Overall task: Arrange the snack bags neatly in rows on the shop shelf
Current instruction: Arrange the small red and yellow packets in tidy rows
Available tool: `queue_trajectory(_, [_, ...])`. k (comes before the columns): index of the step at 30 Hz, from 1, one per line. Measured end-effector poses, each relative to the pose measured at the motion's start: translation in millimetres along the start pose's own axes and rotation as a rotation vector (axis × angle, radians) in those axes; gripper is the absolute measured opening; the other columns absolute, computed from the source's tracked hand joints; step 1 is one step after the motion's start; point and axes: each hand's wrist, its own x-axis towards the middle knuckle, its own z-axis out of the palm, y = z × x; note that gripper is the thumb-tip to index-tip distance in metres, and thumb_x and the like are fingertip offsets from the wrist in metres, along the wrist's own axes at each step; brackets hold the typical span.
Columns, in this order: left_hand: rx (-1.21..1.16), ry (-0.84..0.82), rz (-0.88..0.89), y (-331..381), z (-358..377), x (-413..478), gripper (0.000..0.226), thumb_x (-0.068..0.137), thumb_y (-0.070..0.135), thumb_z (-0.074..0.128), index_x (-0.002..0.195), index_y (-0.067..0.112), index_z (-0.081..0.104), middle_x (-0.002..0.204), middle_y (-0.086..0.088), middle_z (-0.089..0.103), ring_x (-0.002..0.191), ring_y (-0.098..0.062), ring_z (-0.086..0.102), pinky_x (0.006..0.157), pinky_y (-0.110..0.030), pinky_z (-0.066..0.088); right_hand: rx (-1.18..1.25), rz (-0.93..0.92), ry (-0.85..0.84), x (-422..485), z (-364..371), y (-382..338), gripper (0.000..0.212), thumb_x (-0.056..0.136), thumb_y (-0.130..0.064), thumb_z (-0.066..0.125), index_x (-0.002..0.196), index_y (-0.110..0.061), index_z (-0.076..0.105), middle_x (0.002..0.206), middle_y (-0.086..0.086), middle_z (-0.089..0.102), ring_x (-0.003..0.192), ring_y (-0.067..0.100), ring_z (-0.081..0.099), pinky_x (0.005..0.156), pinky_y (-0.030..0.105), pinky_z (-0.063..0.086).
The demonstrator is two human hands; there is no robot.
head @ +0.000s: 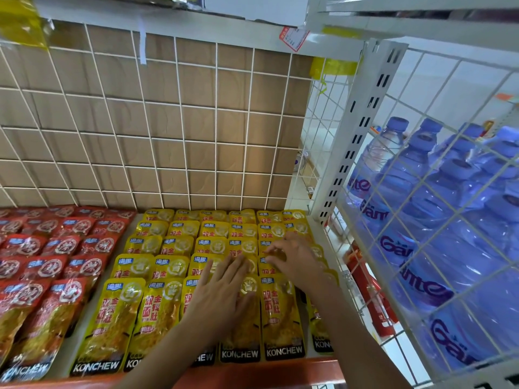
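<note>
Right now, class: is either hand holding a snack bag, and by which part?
The left hand lies flat on the yellow bags, holding nothing. The right hand curls fingertips on a bag's top; a pinch cannot be told.

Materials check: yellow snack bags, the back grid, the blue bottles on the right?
Yellow snack bags: probably glossy plastic film, going by the glare, the wrinkles and the see-through front showing the contents.
Back grid: white-coated metal wire, judging by the thin straight rods; coating type unclear.
Blue bottles: translucent tinted plastic, seemingly shrink-wrapped together.
</note>
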Motion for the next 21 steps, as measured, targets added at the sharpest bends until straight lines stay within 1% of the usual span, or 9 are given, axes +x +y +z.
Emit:
queue_trajectory(3, [-0.001,0.005,-0.003,0.5,0.3,0.3,0.068,0.098,0.052,0.006,0.122,0.020,0.061,0.126,0.001,0.061,0.116,-0.018,0.058,0.099,-0.043,0.026,0.046,0.016,0.009,5.4,5.1,-1.4,0.012,0.083,-0.030,0.066,0.090,-0.020,0.064,0.092,-0.005,0.044,0.093,0.011,0.045,0.082,0.027,0.040])
queue_trajectory(6, [-0.003,0.003,0.000,1.0,-0.4,-0.1,0.066,0.098,0.052,0.007,0.122,0.020,0.061,0.126,0.002,0.061,0.117,-0.017,0.057,0.097,-0.043,0.027,0.074,0.028,0.020,8.1,6.5,0.6,0.008,0.082,-0.027,0.067,0.085,-0.020,0.063,0.092,-0.003,0.049,0.090,0.012,0.048,0.076,0.024,0.039])
queue_trajectory(9, [-0.002,0.012,-0.002,0.3,-1.2,-1.4,0.065,0.097,0.053,0.008,0.123,0.021,0.058,0.126,0.002,0.061,0.117,-0.016,0.057,0.099,-0.041,0.026,0.043,0.015,0.032,8.4,6.6,2.0,0.009,0.083,-0.029,0.066,0.087,-0.021,0.063,0.094,-0.003,0.051,0.092,0.013,0.050,0.079,0.025,0.042])
queue_trajectory(12, [-0.012,0.029,-0.021,-2.9,-2.4,-3.9,0.067,0.097,0.055,0.008,0.124,0.018,0.057,0.128,0.000,0.060,0.118,-0.017,0.057,0.100,-0.040,0.025,0.020,-0.061,0.086,9.9,5.2,-1.9,0.015,0.085,-0.032,0.062,0.095,-0.020,0.065,0.094,-0.004,0.051,0.094,0.012,0.049,0.080,0.025,0.037])
queue_trajectory(14, [-0.010,0.023,-0.040,-5.3,-3.1,-6.0,0.071,0.096,0.056,0.007,0.125,0.015,0.057,0.129,-0.001,0.059,0.119,-0.019,0.055,0.100,-0.041,0.025,0.029,-0.112,0.055,11.5,5.1,-8.3,0.017,0.085,-0.035,0.062,0.092,-0.019,0.067,0.093,-0.004,0.056,0.091,0.011,0.050,0.081,0.026,0.039])
queue_trajectory(17, [-0.012,0.008,-0.046,-7.2,-3.1,-10.3,0.071,0.097,0.057,0.007,0.125,0.015,0.057,0.131,-0.001,0.057,0.122,-0.019,0.053,0.101,-0.041,0.025,0.009,-0.151,-0.023,14.1,10.8,-14.9,0.023,0.085,-0.038,0.062,0.087,-0.016,0.067,0.090,-0.002,0.058,0.085,0.011,0.049,0.078,0.026,0.038])
queue_trajectory(21, [-0.045,0.002,-0.063,-7.7,-3.9,-14.1,0.068,0.096,0.058,0.009,0.122,0.021,0.059,0.132,0.001,0.056,0.123,-0.016,0.050,0.102,-0.038,0.023,0.007,-0.157,-0.027,17.6,17.6,-14.6,0.024,0.082,-0.037,0.065,0.083,-0.013,0.065,0.087,0.000,0.054,0.082,0.011,0.044,0.075,0.026,0.035])
